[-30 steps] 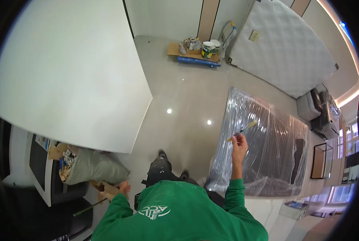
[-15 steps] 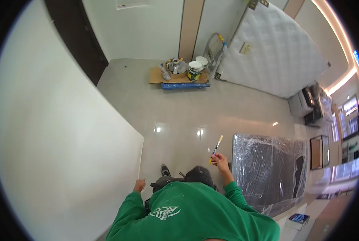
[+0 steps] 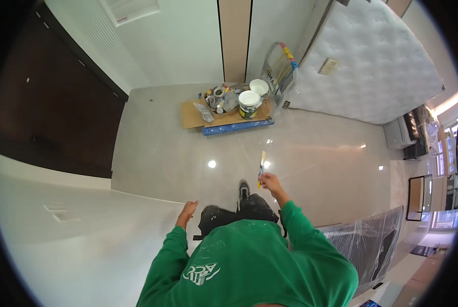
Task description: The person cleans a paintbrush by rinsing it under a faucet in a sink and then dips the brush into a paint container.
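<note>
Brush with a yellow handle end and pale bristles, carried in the right hand, bristles pointing forward. The fingers of this hand were closed on the handle; the left hand, well apart from it, held nothing visible, its fingers appearing loosely curled, though whether they were fully closed could not be told. Relative to the preceding frames, the person had turned and the surroundings had shifted: the stuffed sack formerly beside the left hand had left the view, and the film-wrapped panel, earlier alongside the right hand, now lay behind and to the right of it. The dark door had come fully into view ahead and to the left of the left hand, while the pale wall stood just beside the left forearm. Ahead of both hands, and well apart from them, stood the blue trolley, bearing cardboard and two white-topped buckets. The mattress leaned ahead and to the right. The bristles touched no surface, indicating that the brush was being carried, not applied.
</note>
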The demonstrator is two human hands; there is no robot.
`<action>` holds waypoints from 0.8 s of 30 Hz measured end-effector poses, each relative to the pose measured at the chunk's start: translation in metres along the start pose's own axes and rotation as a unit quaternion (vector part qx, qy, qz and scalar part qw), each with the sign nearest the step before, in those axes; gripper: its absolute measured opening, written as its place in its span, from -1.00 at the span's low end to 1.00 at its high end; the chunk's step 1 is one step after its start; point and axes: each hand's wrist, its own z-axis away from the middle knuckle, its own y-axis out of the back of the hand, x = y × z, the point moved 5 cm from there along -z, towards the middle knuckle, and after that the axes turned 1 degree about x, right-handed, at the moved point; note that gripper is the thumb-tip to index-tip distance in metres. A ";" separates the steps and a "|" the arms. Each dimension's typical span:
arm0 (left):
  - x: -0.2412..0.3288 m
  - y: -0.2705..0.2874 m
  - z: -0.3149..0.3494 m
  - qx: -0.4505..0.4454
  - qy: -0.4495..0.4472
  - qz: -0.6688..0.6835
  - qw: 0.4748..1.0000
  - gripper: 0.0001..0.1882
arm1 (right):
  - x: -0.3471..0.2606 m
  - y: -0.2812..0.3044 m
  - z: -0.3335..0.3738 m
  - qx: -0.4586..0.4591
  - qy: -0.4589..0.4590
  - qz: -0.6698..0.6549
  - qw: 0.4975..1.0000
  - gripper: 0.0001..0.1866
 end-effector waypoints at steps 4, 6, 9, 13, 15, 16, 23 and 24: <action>0.074 -0.033 -0.015 -0.057 0.051 0.032 0.997 0.00 | -0.060 -0.023 -0.124 -0.016 -0.062 0.010 0.998 -0.83; 0.110 -0.047 -0.042 -0.152 0.035 0.063 0.986 0.04 | -0.090 -0.032 -0.183 -0.013 -0.062 0.053 0.997 -0.81; 0.145 -0.042 -0.117 -0.118 -0.001 0.000 0.993 -0.02 | -0.147 -0.063 -0.264 -0.049 -0.057 0.077 0.994 -0.80; 0.243 -0.029 -0.158 -0.077 0.055 -0.123 0.988 0.16 | -0.133 -0.070 -0.348 -0.003 -0.108 0.066 0.992 -0.76; 0.302 -0.043 -0.171 -0.104 0.098 -0.179 0.973 0.28 | -0.096 -0.023 -0.398 0.022 -0.100 0.146 0.984 -0.71; 0.300 -0.034 -0.186 -0.083 0.102 -0.183 0.974 0.30 | -0.098 -0.044 -0.415 0.002 -0.118 0.169 0.979 -0.71; 0.309 -0.053 -0.222 -0.085 0.205 -0.334 0.916 0.41 | -0.043 -0.047 -0.578 0.079 -0.011 0.374 0.924 -0.66; 0.313 -0.058 -0.227 -0.086 0.217 -0.332 0.914 0.41 | -0.022 -0.056 -0.596 0.068 0.054 0.463 0.882 -0.63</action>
